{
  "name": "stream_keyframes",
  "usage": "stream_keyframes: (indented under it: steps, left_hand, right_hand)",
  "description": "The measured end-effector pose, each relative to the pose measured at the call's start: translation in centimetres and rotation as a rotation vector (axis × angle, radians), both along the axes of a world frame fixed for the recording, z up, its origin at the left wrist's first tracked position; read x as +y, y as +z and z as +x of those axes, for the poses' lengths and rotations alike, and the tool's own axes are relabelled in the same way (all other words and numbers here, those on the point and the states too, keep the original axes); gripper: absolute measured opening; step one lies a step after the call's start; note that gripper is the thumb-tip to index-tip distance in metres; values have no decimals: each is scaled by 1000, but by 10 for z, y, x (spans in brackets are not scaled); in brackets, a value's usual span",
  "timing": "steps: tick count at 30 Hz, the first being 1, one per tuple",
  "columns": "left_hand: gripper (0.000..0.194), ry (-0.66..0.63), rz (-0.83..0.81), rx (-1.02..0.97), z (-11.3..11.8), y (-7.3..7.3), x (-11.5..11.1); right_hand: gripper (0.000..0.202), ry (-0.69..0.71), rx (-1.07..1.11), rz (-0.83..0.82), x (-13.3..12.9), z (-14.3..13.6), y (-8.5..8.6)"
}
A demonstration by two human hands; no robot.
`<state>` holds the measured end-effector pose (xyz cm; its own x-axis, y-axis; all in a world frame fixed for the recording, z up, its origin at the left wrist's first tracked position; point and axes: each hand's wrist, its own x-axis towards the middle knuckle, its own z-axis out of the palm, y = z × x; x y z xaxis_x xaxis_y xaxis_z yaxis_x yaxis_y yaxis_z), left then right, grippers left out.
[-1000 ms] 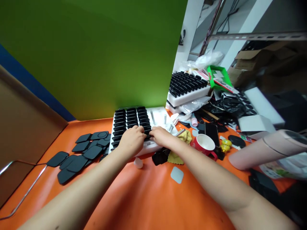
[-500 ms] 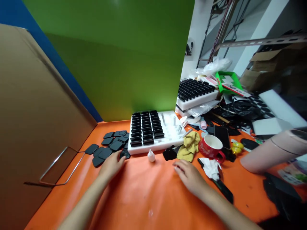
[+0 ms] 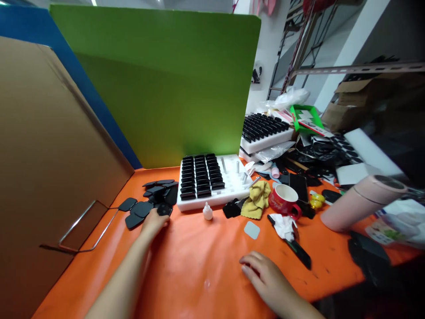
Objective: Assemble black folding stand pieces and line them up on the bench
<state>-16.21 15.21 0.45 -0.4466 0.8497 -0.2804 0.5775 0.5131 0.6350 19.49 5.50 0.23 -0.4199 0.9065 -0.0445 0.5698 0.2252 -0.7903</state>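
My left hand (image 3: 154, 222) is closed on the edge of a black rounded-square pad (image 3: 164, 210) with a circular mark, at the front of a loose pile of black pads (image 3: 141, 209). My right hand (image 3: 262, 271) rests low over the orange table, its fingers loosely bent and apart, with nothing in them. Beyond its fingertips lies a flat grey rounded square (image 3: 252, 230). Between and beyond the hands stand a small white dropper bottle (image 3: 207, 212) and a white foam tray (image 3: 195, 204) with rows of upright black pieces on its left part.
A yellow cloth (image 3: 257, 199), a red mug (image 3: 282, 200), a white tissue (image 3: 283, 227) on a dark-handled tool and a pink tumbler (image 3: 361, 203) stand or lie on the right. A bent metal wire frame (image 3: 96, 243) sits left. Green and brown boards wall in the back and left.
My left hand has closed on a black pad in the pile. My right hand has drawn back toward me, uncovering the grey square. The view has tilted up slightly.
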Motion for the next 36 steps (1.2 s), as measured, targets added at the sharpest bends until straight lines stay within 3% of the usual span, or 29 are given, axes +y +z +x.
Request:
stream_keyframes:
  steps: [4, 7, 10, 12, 14, 15, 17, 19, 26, 31, 33, 36]
  left_hand:
    - [30, 110, 115, -99, -2, 4, -30]
    - [39, 150, 182, -136, -7, 13, -73]
    - [42, 100, 185, -169, -3, 30, -121]
    - [37, -7, 186, -228, 9, 44, -145]
    - [33, -48, 196, -356, 29, 55, -159]
    - [33, -45, 198, -415, 41, 58, -161]
    - [32, -9, 229, -459, 63, 59, -162]
    - [30, 34, 278, -473, 81, 53, -159]
    - [34, 162, 243, -820, 118, 30, -144]
    - [41, 158, 116, -1006, 169, 17, -159]
    - [41, 159, 2, -1095, 184, 13, -166]
    - [38, 254, -60, -1170, 190, 12, -165]
  right_hand:
    - [22, 59, 32, 7, 2, -12, 7]
    - [23, 95, 83, -3, 3, -24, 14]
    - [21, 84, 171, 8, 6, -42, 20]
    - [39, 67, 236, -13, 8, -56, 24]
    - [63, 125, 293, -159, 8, -70, 26]
    - [63, 195, 307, -265, 6, -76, 26]
    - [41, 343, 316, -446, 0, -83, 24]
    - [25, 399, 328, -523, -9, -83, 21]
    - [20, 156, 563, -639, -40, -61, 15]
    - [29, -69, 695, -531, -60, -57, 9]
    - [32, -41, 651, -560, -70, -43, 7]
    - [31, -33, 405, -508, -90, 5, -1]
